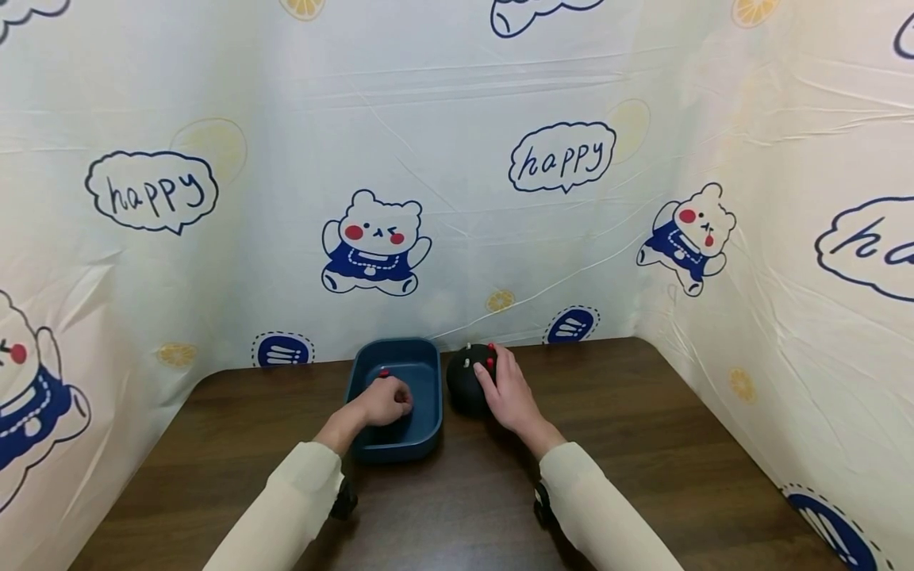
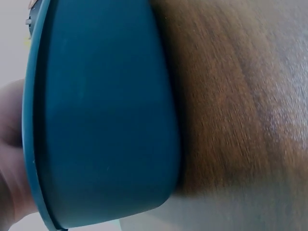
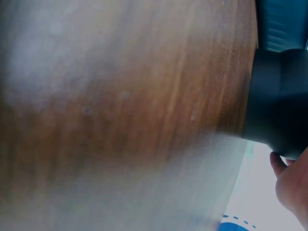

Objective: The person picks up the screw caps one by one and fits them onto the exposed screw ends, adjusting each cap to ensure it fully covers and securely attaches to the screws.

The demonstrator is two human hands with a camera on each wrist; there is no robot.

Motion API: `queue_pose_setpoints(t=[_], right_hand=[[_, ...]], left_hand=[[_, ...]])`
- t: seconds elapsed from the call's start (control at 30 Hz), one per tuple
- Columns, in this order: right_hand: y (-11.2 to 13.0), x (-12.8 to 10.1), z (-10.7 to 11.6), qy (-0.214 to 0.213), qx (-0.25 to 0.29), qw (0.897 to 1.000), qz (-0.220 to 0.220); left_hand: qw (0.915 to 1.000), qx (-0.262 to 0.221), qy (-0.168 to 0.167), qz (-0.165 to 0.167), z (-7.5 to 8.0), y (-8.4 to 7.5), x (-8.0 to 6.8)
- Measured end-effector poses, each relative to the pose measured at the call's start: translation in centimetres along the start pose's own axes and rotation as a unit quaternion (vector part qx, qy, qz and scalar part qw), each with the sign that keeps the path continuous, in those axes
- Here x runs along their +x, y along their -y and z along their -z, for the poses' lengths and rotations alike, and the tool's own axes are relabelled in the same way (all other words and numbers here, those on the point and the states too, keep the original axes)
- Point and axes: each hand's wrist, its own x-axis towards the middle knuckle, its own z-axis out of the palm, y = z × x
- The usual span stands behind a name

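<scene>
My left hand [image 1: 386, 400] is inside a dark blue rectangular tray [image 1: 396, 457], its fingers bent downward. Whether they pinch anything is hidden. Just beyond the knuckles shows a small red piece [image 1: 384, 373]. The tray's outer wall [image 2: 106, 110] fills much of the left wrist view. To the right of the tray stands a rounded black object [image 1: 466, 390] with several small red and white knobs or pins on top. My right hand [image 1: 512, 395] grips its right side, thumb near the top. The right wrist view shows this object's dark lower body [image 3: 276, 96] standing on the table.
Both things stand near the back edge of a dark brown wooden table [image 1: 628, 468]. Behind and beside it hangs a pale printed curtain [image 1: 464, 262] with bears and lettering.
</scene>
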Motion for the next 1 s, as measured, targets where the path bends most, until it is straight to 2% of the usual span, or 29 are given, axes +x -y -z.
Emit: queue_pose_setpoints(t=[0.13, 0.23, 0.37, 0.63, 0.87, 1.0], right_hand=[[0.0, -0.1, 0.0, 0.001, 0.001, 1.0, -0.002], [0.0, -0.1, -0.1, -0.002, 0.001, 1.0, 0.0], [0.0, 0.0, -0.1, -0.005, 0.003, 1.0, 0.005], [0.0, 0.0, 0.0, 0.0, 0.002, 1.0, 0.001], [0.1, -0.1, 0.0, -0.003, 0.004, 1.0, 0.005], [0.2, -0.1, 0.1, -0.007, 0.007, 1.0, 0.008]], left_hand=[[0.997, -0.077, 0.009, 0.009, 0.1, 0.0, -0.1], [0.9896, -0.142, 0.011, 0.019, 0.2, 0.0, -0.1], [0.9801, -0.197, 0.009, 0.019, 0.4, -0.1, -0.1], [0.9756, -0.217, -0.022, 0.023, 0.6, -0.7, -0.2], [0.9703, -0.231, -0.062, 0.034, 0.4, -0.9, 0.3], [0.9681, -0.235, -0.082, 0.026, 0.3, -1.1, 0.6]])
